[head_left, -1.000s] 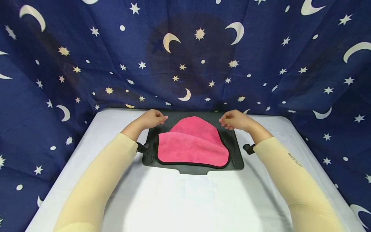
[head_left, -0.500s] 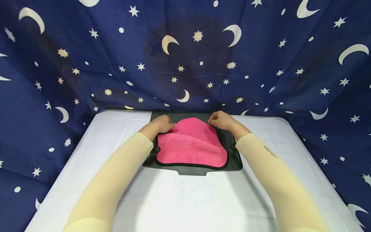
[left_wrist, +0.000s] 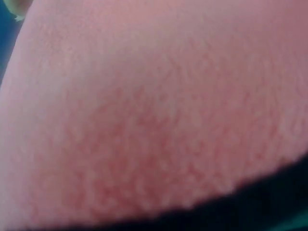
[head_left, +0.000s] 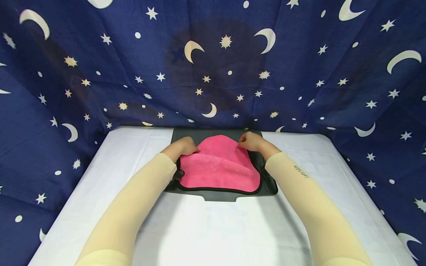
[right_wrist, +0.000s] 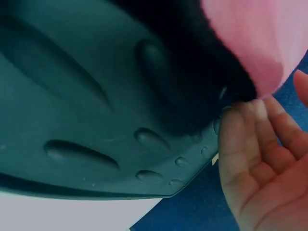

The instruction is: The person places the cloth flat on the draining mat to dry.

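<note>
A pink cloth (head_left: 219,171) with a black border lies on a dark grey mat (head_left: 219,195), its upper part rising in a rounded hump behind a fold. At the hump's left edge is my left hand (head_left: 188,145); its fingertips meet the cloth, but the head view hides how they lie. In the left wrist view the pink cloth (left_wrist: 154,115) fills most of the picture. My right hand (head_left: 251,141) is at the hump's right edge. Seen from the right wrist, the fingers of my right hand (right_wrist: 262,163) are fairly straight, tips touching the cloth's edge, the thumb apart.
The mat stands near the back of a white-covered table (head_left: 223,229). A dark blue curtain (head_left: 149,66) with moons and stars hangs behind and at both sides. Raised oval bumps mark the mat (right_wrist: 82,154) in the right wrist view.
Both hands have moved inward from the mat's sides to the cloth's upper edges. The right hand has shifted slightly farther left and down since half a second ago. The cloth keeps its shape.
</note>
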`<state>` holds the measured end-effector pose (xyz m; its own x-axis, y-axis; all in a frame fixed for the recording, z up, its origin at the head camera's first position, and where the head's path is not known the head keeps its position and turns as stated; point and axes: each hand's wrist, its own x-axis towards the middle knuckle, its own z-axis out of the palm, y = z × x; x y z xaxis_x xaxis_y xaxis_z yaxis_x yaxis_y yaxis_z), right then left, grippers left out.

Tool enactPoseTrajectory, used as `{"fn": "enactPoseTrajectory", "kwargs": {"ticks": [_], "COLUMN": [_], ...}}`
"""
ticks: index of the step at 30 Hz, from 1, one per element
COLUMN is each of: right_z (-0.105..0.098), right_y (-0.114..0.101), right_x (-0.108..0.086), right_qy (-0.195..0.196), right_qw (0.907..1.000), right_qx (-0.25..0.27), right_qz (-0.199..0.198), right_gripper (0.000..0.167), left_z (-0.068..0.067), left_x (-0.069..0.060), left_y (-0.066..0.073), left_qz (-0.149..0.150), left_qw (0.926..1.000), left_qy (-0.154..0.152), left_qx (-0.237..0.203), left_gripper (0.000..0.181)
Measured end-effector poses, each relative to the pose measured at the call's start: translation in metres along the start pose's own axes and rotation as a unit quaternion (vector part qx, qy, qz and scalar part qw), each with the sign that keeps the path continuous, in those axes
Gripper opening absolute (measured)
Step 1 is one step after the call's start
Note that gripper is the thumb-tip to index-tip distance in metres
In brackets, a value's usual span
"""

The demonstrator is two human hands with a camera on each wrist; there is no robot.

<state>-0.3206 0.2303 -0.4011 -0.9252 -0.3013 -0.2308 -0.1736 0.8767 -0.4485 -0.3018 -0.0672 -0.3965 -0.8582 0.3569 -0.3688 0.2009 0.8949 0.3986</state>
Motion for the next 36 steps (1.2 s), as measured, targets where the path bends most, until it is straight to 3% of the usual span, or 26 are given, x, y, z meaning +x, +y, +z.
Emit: {"fn": "enactPoseTrajectory", "kwargs": {"ticks": [7,17,24,27,31,36], "right_z": [-0.001,-0.026,-0.047,-0.053,-0.053,-0.037], "right_y": [0.0,0.002,0.001,0.003,0.007,0.013], "right_x": [-0.004,-0.012,-0.023,-0.027,-0.028,-0.02], "right_qy": [-0.004,0.006,0.036,0.034,0.038,0.063], "right_qw": [1.0,0.9999,0.9993,0.9991,0.9987,0.998], "right_qx": [-0.002,0.014,0.013,0.025,0.031,-0.002], "right_qz": [-0.009,-0.007,-0.004,0.009,0.016,-0.001], "right_gripper": [0.02,0.018,0.019,0.021,0.022,0.018], "left_z": [-0.01,-0.023,-0.026,-0.024,-0.017,-0.001], "left_x": [-0.005,-0.01,-0.006,-0.002,0.003,0.006], "left_y": [-0.001,0.001,0.009,0.013,0.016,0.016], "left_qz": [0.028,0.056,0.084,0.093,0.1,0.089], "left_qw": [0.9973,0.989,0.9696,0.9612,0.9573,0.9665], "left_qy": [0.019,0.125,0.228,0.259,0.271,0.24], "left_qx": [-0.065,-0.055,-0.026,-0.022,-0.01,0.015], "left_gripper": [0.025,0.022,0.023,0.022,0.02,0.017]}}
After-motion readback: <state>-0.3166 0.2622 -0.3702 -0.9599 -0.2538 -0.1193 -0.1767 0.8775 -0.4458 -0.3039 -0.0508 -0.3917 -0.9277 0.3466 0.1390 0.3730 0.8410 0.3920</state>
